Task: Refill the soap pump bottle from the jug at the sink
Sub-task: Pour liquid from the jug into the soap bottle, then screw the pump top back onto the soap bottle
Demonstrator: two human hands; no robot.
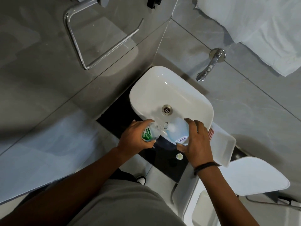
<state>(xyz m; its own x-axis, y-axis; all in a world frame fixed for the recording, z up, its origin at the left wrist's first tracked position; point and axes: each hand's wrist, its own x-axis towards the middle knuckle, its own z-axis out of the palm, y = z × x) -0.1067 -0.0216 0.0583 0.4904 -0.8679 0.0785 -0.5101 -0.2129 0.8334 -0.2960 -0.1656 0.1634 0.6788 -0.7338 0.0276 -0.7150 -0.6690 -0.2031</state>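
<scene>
Room: grey-tiled bathroom seen from above, with a white basin (171, 93) on a dark counter (164, 154) and a wall tap (210, 66) off its far right corner.
Bottle: the soap bottle (150, 132), pump off, is gripped round its body by the left hand (135, 136) at the basin's near left rim, its open neck aimed right.
Jug: the clear jug (176, 130) with pale blue soap lies tipped over the near rim, held by the right hand (197, 142) curled round its base.
Key relation: jug mouth points left, just beside the bottle neck; I cannot tell whether they touch.
Cap: a small white cap (179, 156) sits on the counter's near edge.
Judgement: pouring looks underway; the necks' alignment decides spillage.
</scene>
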